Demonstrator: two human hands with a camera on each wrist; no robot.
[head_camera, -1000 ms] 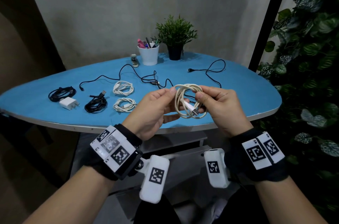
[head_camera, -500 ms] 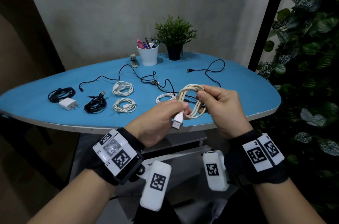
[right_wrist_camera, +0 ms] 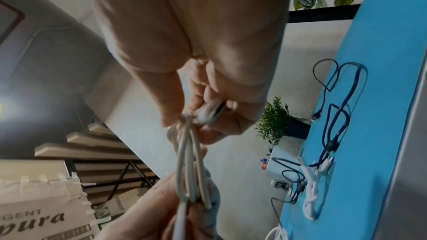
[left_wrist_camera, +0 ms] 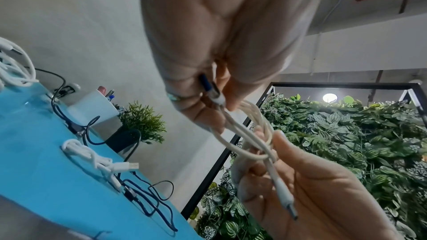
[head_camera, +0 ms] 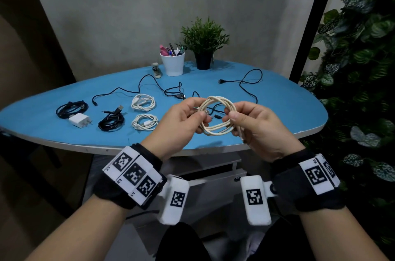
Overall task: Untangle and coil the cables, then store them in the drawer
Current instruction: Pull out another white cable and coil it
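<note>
A cream cable (head_camera: pixel 218 115) wound into a round coil hangs between both hands above the blue table's (head_camera: pixel 277 111) near edge. My left hand (head_camera: pixel 201 115) pinches the coil's left side together with its USB plug (left_wrist_camera: pixel 213 94). On the right side my right hand (head_camera: pixel 232 117) pinches the strands, and the cable's other plug (left_wrist_camera: pixel 286 198) lies along its palm. Two white coils (head_camera: pixel 142 102) (head_camera: pixel 145 122) and two black coils (head_camera: pixel 111 120) (head_camera: pixel 71 107) lie on the table's left half. A loose black cable (head_camera: pixel 171 92) snakes across the middle. The white drawer (head_camera: pixel 213 175) sits under the table.
A white charger (head_camera: pixel 79 120) lies beside the black coils. A white pen cup (head_camera: pixel 172 64) and a potted plant (head_camera: pixel 204 47) stand at the table's back edge. Another loose black cable (head_camera: pixel 245 83) lies at the back right. A leafy plant wall (head_camera: pixel 363 68) fills the right side.
Half a second ago my left hand held the USB plug pulled down below the coil. It has since brought the plug up against the coil's left side, and the coil now faces me as a round ring.
</note>
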